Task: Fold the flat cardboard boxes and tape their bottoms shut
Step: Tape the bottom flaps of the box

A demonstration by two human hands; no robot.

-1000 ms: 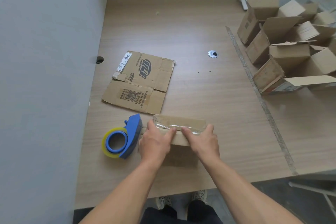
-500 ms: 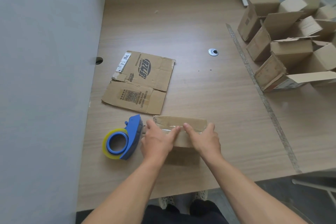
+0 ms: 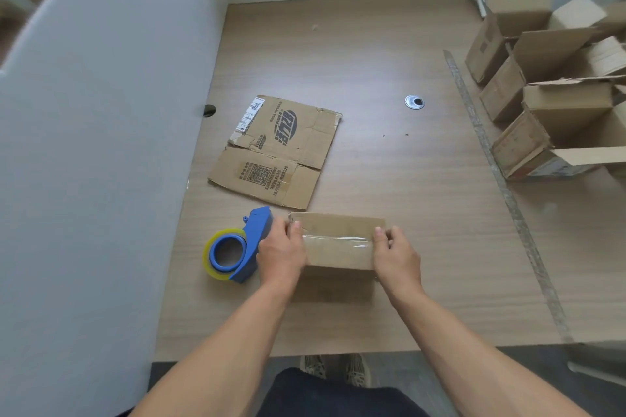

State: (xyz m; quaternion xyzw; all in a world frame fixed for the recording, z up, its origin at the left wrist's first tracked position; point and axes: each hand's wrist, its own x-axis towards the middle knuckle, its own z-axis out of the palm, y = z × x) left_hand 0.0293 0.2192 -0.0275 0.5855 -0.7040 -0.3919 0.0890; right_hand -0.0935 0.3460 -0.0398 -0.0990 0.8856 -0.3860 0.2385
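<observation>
Both hands have slid apart from the middle of the taped seam to the ends of the box (image 3: 338, 225). The left hand (image 3: 281, 252) grips its left end, fingers curled round it; the right hand (image 3: 396, 256) grips the right end, thumb on top. The box sits on the table (image 3: 389, 179) near its front edge, clear tape (image 3: 338, 242) along its upturned bottom. A blue tape dispenser (image 3: 237, 247) lies just beside the left hand, flat cardboard (image 3: 277, 149) behind, and folded boxes (image 3: 542, 105) at the far right.

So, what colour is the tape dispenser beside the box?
The tape dispenser is blue, its tape roll yellowish; head view.
</observation>
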